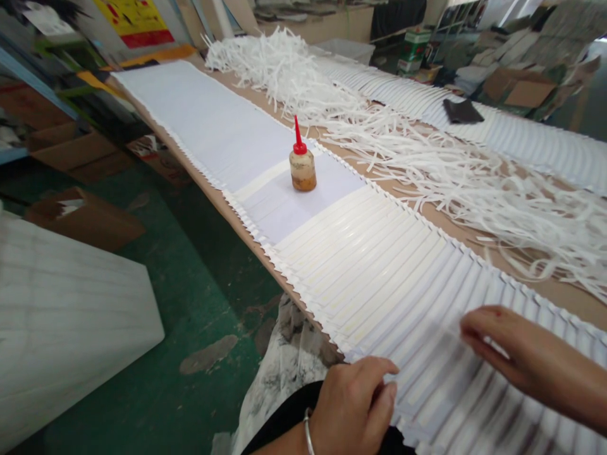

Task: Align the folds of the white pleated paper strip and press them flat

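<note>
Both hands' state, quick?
Left hand: curled by the row of flat white paper-like strips; grip can't be told.
Right hand: loosely curled over the strips; no held object visible.

Soft blur overall — pale glare on the white strips.

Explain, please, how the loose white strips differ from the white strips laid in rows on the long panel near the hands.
The loose strips lie tangled, pointing many ways; the laid strips run side by side, nearly parallel.
The loose strips curl and heap up, while the laid strips lie mostly flat.
The right hand is over the laid strips; the loose strips lie beyond it.
Both are white.
</note>
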Motion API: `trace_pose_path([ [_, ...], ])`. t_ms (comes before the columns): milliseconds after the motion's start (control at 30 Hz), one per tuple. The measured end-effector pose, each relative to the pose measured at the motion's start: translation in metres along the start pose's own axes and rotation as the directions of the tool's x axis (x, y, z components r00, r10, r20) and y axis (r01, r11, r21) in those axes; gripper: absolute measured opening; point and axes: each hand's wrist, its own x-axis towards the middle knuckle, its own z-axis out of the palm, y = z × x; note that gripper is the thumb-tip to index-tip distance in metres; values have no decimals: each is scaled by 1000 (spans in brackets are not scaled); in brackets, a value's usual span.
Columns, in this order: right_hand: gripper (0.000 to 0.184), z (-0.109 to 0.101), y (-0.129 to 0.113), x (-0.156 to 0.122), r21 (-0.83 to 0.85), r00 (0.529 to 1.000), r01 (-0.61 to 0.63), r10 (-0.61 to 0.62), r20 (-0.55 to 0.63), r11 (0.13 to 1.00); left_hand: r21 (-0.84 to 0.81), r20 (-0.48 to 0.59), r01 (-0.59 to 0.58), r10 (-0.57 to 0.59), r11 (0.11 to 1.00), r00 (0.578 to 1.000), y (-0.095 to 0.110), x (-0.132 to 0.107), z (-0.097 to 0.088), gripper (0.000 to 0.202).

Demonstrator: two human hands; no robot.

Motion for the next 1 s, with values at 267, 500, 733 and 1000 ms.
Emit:
trace_pose_path([
  [267, 34, 41, -88, -2, 270, 944, -10, -80, 319, 963, -193, 118, 173, -152, 966, 981, 13, 13, 5, 28],
  [500, 36, 41, -93, 32, 263, 975, 49, -104, 198, 963, -430, 60, 418, -437, 800, 897, -6, -8, -4, 31],
  [733, 33, 48, -99, 65, 237, 975, 38, -88, 203, 971, -468, 63, 511, -549, 721, 833, -19, -8, -6, 30],
  [1000, 28, 54, -94, 77, -14, 989, 48, -45, 142, 999, -123, -71, 413, -423, 902, 903, -22, -23, -18, 21],
])
